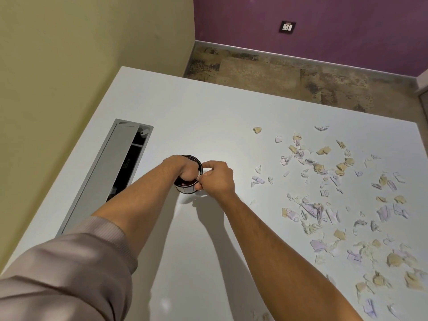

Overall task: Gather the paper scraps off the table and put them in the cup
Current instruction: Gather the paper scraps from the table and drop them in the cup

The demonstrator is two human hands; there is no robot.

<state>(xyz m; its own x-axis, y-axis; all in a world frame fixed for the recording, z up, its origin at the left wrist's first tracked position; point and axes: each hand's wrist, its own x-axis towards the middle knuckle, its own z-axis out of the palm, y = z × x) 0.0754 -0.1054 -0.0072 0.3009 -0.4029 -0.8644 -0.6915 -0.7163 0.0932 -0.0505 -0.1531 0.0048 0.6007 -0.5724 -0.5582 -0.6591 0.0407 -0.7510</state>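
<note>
A white cup (185,188) with a dark inside stands on the white table (196,117), near its middle. My left hand (183,169) reaches down into the cup's mouth, so its fingers are hidden inside. My right hand (216,178) grips the cup's right side at the rim, fingers curled round it. Several torn paper scraps (328,205), white, lilac and tan, lie scattered over the right half of the table, apart from both hands.
A long open cable tray (111,172) is sunk into the table at the left, close to the yellow wall. Beyond the table's far edge are a mottled floor and a purple wall with a socket (287,27).
</note>
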